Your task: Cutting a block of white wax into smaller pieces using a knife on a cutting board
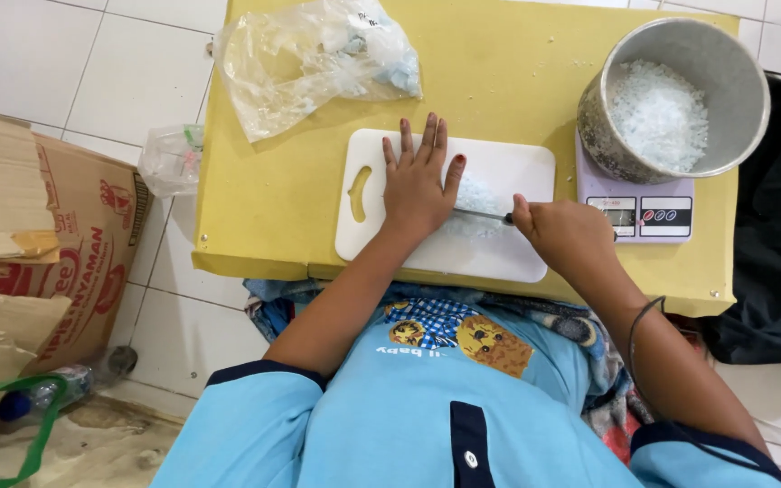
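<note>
I see my left hand (419, 181) pressed flat, fingers spread, on the smooth white cutting board (499, 248); my right hand (564, 233) is fisted around a thin knife (481, 214) lying across pale crumbly crystals (474, 201).

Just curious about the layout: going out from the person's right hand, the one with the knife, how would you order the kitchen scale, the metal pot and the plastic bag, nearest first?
From the right hand:
1. Kitchen scale, just beside it on the outer side.
2. Metal pot, sitting on the scale, farther up the table.
3. Plastic bag, at the far corner across the table.
</note>
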